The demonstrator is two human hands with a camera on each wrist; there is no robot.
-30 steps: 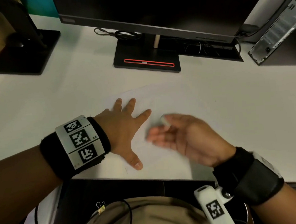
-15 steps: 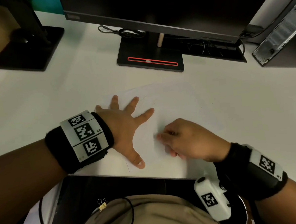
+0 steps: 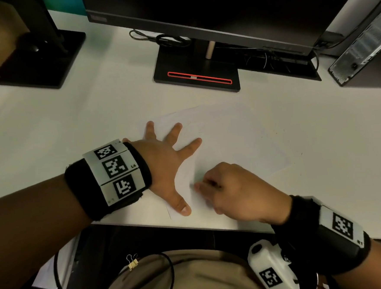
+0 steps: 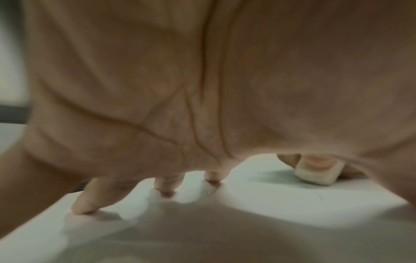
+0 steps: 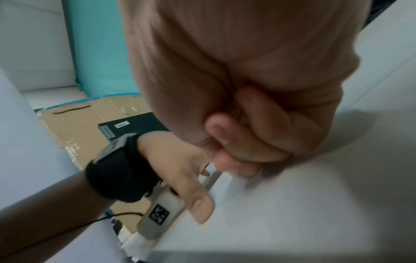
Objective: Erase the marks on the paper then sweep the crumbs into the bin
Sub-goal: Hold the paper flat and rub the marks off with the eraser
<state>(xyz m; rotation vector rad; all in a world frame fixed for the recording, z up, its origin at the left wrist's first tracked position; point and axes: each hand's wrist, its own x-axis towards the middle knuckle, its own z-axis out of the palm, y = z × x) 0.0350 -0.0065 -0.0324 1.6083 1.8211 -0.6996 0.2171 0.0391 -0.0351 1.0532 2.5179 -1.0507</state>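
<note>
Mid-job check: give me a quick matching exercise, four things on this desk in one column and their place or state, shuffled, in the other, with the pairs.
Things:
1. left hand
2. right hand
3. eraser
4. monitor stand

Places or states:
A. pinched in the fingertips, bottom edge down on the paper
B. at the back of the desk, black with a red stripe
C. fingers spread flat, pressing the sheet down
D. fingers curled, grip closed on a small pale block

Pairs: 1-C, 2-D, 3-A, 4-B
</note>
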